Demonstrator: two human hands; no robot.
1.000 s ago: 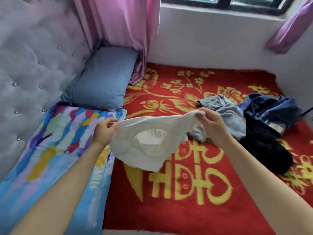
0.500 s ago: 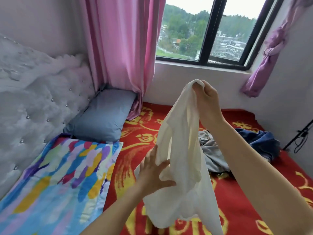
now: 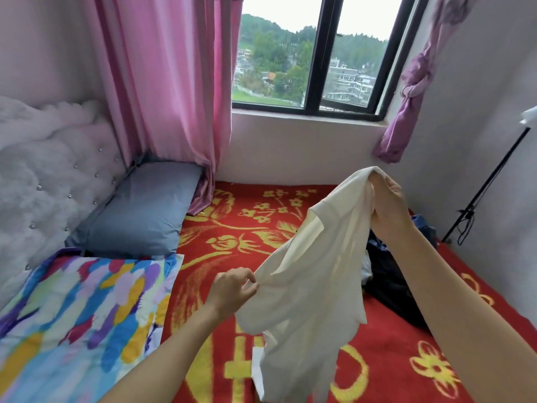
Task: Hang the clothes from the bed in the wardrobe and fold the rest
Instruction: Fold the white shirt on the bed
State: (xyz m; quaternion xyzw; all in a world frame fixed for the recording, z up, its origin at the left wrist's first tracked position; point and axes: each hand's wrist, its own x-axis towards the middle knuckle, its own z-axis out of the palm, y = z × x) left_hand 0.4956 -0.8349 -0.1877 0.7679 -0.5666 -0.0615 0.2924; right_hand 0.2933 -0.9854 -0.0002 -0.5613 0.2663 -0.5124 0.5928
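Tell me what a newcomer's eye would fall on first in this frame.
The white garment held up at centre right stands out first: the right hand grips its top, the left hand pinches its lower left edge. Under it spreads the red blanket with yellow flowers, a dark clothes pile behind the right forearm. A pink curtain hangs upper left, beside the window.

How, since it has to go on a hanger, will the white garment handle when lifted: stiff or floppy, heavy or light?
Probably very floppy: the white garment sags in soft folds between the right hand gripping its top and the left hand pinching an edge. Likely light and thin: it looks faintly see-through, and fingertip holds carry it.
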